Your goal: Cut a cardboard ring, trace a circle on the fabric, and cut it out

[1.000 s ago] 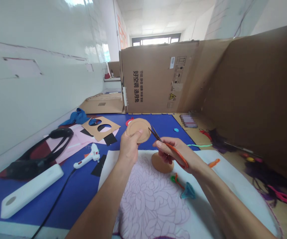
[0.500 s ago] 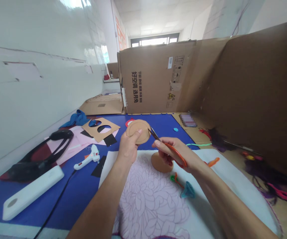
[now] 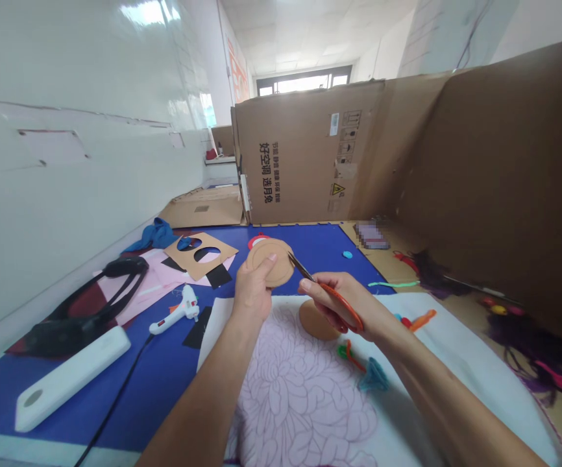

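My left hand (image 3: 256,285) pinches a round cardboard disc (image 3: 283,267) by its near left edge, thumb on top. A curved line is drawn or scored inside the disc's rim. In my right hand (image 3: 332,298) are scissors with orange handles (image 3: 344,303); my fingers are wrapped round the loops. The blade tips meet the disc's right edge. Below my right hand a second brown cardboard disc (image 3: 316,322) lies on a white cloth printed with a flower outline (image 3: 300,383). Close by is a small teal flower-like piece (image 3: 373,376) with an orange and green stem.
At the left are a white glue gun (image 3: 176,311), a long white object (image 3: 74,379), black headgear (image 3: 96,298) and cardboard with two round holes (image 3: 222,248). A large cardboard box (image 3: 305,155) stands behind; purple feathery material (image 3: 514,337) lies right.
The scissor blades have closed up somewhat at the disc's edge. The disc has shifted slightly down in view, along with the whole scene.
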`<action>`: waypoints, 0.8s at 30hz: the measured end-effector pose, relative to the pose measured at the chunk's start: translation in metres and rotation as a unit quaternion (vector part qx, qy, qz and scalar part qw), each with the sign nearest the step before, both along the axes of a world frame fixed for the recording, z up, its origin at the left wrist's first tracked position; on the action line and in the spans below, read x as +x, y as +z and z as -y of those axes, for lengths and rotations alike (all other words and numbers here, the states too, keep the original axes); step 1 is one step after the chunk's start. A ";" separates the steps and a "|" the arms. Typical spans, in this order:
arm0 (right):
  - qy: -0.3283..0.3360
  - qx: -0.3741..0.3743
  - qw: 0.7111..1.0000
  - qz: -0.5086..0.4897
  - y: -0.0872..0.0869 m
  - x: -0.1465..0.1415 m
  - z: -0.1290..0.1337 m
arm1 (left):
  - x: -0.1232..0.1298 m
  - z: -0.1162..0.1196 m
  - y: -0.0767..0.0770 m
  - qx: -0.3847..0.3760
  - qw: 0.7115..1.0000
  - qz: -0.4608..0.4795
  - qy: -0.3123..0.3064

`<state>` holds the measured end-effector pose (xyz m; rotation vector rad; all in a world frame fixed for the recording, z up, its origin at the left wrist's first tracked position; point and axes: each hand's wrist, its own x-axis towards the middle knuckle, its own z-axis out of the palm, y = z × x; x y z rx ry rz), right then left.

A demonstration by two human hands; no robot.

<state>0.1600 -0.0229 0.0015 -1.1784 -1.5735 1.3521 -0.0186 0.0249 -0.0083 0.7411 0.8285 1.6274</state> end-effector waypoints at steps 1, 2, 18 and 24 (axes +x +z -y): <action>-0.003 -0.002 1.000 0.003 0.001 -0.001 0.000 | 0.000 0.000 0.000 -0.004 1.000 0.000 0.000; -0.007 -0.004 1.000 0.005 0.002 -0.002 0.000 | 0.000 0.000 -0.001 -0.008 1.000 0.000 0.000; -0.029 0.007 0.999 0.019 0.001 -0.006 -0.001 | 0.000 0.000 -0.002 -0.040 0.999 0.020 0.008; -0.035 0.012 0.999 0.023 0.000 -0.006 -0.002 | 0.001 -0.001 -0.004 -0.042 0.999 0.026 0.006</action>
